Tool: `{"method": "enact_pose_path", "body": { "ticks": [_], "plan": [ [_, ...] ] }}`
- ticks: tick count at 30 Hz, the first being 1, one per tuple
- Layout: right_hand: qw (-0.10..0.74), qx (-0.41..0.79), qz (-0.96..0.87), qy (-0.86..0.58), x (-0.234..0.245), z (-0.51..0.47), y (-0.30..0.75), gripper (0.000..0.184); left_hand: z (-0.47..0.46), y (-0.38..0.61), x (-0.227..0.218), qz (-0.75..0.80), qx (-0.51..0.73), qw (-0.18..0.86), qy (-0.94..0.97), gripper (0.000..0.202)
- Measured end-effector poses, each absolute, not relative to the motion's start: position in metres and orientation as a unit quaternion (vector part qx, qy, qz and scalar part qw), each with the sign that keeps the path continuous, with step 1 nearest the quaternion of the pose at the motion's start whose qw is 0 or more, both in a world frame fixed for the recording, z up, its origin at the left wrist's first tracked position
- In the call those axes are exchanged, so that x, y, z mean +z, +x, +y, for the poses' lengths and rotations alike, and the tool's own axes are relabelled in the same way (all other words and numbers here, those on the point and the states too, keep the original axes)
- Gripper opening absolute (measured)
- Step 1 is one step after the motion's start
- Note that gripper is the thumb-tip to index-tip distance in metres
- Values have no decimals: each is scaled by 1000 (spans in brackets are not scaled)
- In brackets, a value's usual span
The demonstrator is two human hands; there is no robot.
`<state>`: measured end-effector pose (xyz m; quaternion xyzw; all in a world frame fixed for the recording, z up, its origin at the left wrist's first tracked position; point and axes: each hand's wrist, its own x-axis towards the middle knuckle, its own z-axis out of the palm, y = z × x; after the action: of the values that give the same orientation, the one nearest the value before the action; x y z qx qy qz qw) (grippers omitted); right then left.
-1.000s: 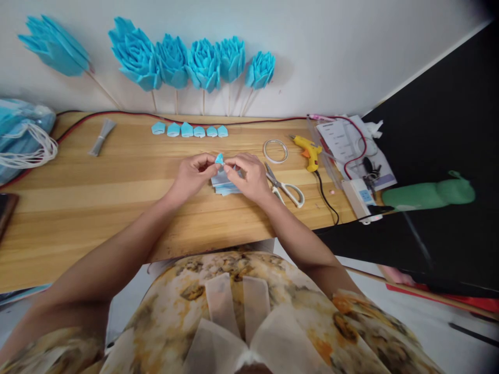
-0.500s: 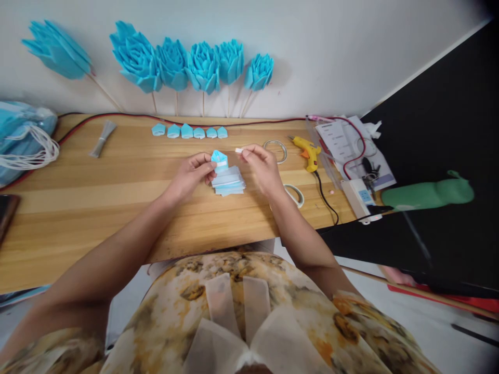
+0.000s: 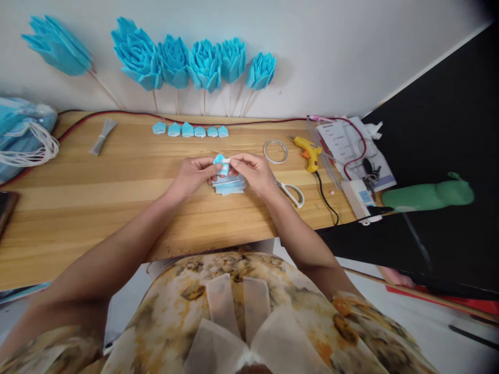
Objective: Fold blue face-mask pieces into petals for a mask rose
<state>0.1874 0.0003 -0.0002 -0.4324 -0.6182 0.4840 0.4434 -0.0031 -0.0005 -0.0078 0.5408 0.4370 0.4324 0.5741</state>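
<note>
six blue flowers (image 3: 205, 65), seven folded pieces (image 3: 187, 129) (one held), one glue gun (image 3: 308, 151).

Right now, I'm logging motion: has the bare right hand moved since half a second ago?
Yes, the bare right hand has moved left, away from the round white tape roll.

A plain whitish wall (image 3: 327, 62) rose behind the wood-grained bench (image 3: 101, 208) (honey-toned, its grain running lengthwise). A flat black surface (image 3: 440, 130) bordered the right side, and pale floor (image 3: 436, 337) showed below, under soft, diffuse light.

Folded blue piece (image 3: 218, 158) between fingers (image 3: 212, 169)
</note>
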Motion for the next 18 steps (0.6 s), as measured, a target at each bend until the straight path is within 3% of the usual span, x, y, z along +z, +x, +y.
{"method": "enact_pose_path", "body": {
  "ticks": [9,18],
  "plan": [
    [484,226,-706,-465,1,-3,185,18,1,-2,-10,471,428,603,481,28],
    [455,110,-756,-457,-3,-7,186,21,0,-1,-10,470,414,608,488,26]
  ]
}}
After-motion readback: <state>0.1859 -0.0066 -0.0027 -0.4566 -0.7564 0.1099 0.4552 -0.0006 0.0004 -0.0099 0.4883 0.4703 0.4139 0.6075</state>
